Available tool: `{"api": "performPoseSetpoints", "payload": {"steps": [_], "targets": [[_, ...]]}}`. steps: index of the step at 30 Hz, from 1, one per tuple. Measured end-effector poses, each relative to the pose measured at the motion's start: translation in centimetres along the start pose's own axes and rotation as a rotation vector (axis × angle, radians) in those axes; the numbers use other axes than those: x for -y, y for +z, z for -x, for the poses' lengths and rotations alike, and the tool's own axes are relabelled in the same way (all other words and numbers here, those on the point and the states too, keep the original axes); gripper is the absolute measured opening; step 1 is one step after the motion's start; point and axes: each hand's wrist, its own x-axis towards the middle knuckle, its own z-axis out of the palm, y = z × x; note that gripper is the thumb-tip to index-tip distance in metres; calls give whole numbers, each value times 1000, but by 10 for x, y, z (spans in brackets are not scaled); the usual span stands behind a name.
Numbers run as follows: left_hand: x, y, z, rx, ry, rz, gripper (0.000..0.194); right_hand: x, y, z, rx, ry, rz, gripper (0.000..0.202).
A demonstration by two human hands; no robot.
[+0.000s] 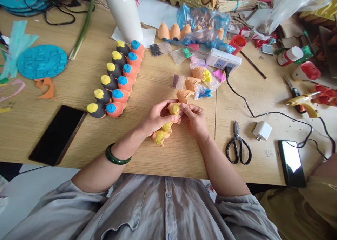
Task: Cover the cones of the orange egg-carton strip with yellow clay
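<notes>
An orange egg-carton strip point(183, 96) runs from near the table's front up toward the power strip, with yellow clay lining its nearer cups. My left hand point(158, 117) is closed around the strip, its thumb lying across a yellow-lined cup. My right hand point(194, 118) pinches the strip's right edge with thumb and forefinger. Beyond the strip lie a small bag of blue clay point(203, 92) and a lump of yellow clay point(207, 76). To the left stand two joined rows of painted carton cups point(123, 81), black with yellow tops and orange with blue tops.
A black phone point(58, 135) lies left; scissors point(237, 145), a white charger point(262, 130) and another phone point(292, 162) lie right. A white bottle point(126, 17) and a power strip point(223, 59) stand behind. A glue gun point(305, 104) is at far right, near another person's arm.
</notes>
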Motion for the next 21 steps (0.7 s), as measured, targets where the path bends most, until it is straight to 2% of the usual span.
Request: {"api": "performPoseSetpoints", "payload": {"steps": [6,15,18,21], "targets": [[-4,-2,0,39,-42,46,61,0,1,-1,-22,16,-2,47],[-2,1,1,-32,-51,19,64,1,4,2,-16,10,-6,45],[-7,-1,2,20,-75,63,65,2,2,1,-22,19,8,45],[-10,-2,1,67,-81,114,58,3,0,-1,-58,17,12,46]]}}
